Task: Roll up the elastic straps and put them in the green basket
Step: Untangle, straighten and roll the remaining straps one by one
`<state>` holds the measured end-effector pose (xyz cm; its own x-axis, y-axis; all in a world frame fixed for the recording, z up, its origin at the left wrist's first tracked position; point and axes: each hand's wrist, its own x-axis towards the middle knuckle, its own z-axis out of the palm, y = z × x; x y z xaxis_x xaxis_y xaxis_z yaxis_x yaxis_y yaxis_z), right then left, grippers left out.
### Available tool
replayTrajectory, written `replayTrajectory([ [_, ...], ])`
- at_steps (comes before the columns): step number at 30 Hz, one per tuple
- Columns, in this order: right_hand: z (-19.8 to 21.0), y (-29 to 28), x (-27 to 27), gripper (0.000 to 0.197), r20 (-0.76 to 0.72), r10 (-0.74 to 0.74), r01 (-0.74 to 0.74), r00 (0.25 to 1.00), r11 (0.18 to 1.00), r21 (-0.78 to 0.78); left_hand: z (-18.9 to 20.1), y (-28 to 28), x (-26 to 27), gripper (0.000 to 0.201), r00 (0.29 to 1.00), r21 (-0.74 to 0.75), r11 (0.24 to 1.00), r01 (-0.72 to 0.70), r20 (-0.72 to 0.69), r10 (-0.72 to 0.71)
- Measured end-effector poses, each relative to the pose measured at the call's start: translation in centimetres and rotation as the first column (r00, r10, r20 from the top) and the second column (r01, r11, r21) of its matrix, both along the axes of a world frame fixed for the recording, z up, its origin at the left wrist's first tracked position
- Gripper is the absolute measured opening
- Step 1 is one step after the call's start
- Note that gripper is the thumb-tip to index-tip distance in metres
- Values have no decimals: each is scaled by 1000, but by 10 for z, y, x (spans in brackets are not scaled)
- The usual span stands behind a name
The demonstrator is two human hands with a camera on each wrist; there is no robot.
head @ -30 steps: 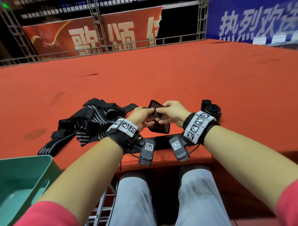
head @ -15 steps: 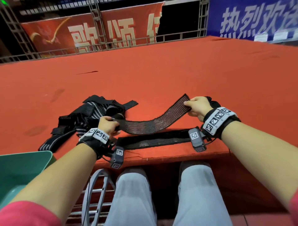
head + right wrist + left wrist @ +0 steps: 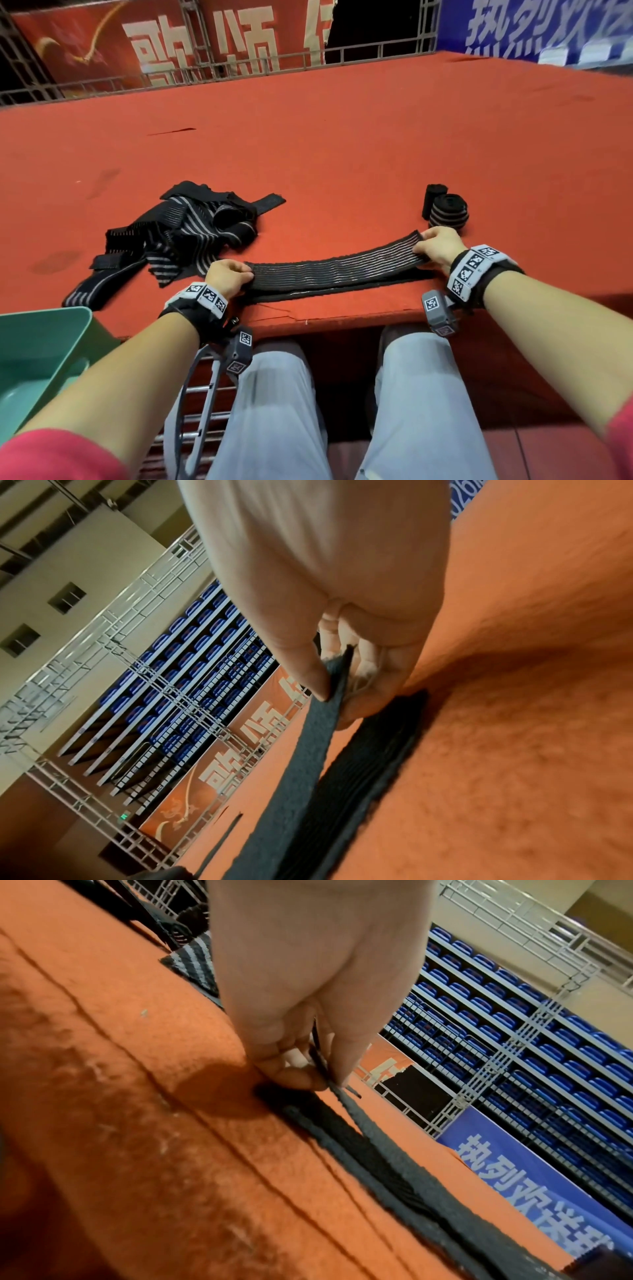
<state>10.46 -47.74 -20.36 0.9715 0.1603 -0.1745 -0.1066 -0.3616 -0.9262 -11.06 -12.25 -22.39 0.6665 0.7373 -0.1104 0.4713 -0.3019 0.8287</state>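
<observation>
A black elastic strap [image 3: 335, 269] with thin pale stripes is stretched out flat just above the red table, near its front edge. My left hand [image 3: 227, 277] pinches its left end [image 3: 323, 1069] between thumb and fingers. My right hand [image 3: 436, 245] pinches the right end [image 3: 337, 674] the same way. A second flat black strap [image 3: 329, 291] lies on the table right under it. A heap of loose straps [image 3: 178, 233] sits to the left. Two rolled straps [image 3: 445, 210] stand behind my right hand. The green basket [image 3: 44, 349] is at the lower left, beside the table.
The red felt table [image 3: 342, 137] stretches far back to a metal railing and banners. Its front edge runs just under my wrists. My knees in light trousers and a metal chair frame [image 3: 195, 394] show below the edge.
My hands have drawn apart from the middle, left going left and right going right, pulling the folded strap out to full length and lowering it toward the table.
</observation>
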Motion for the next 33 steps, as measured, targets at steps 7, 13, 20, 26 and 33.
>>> replayTrajectory([
  [7,-13,-7,1,24,-3,4,-4,1000,994,-114,-2,-4,-1,23,987,225,974,33,-159,3],
  [13,-19,-6,2,27,15,-14,17,1000,983,-182,-2,-6,-5,21,978,262,963,63,-210,-7],
  [20,-23,-8,3,19,69,-5,23,998,966,-257,-1,-7,-6,16,967,281,954,100,-254,-27],
  [26,-23,-8,0,19,132,30,18,991,937,-350,-3,-9,-4,29,947,340,938,62,-317,52],
  [33,-24,-8,-1,18,174,61,17,983,910,-414,1,-7,0,39,895,360,929,79,-436,93],
])
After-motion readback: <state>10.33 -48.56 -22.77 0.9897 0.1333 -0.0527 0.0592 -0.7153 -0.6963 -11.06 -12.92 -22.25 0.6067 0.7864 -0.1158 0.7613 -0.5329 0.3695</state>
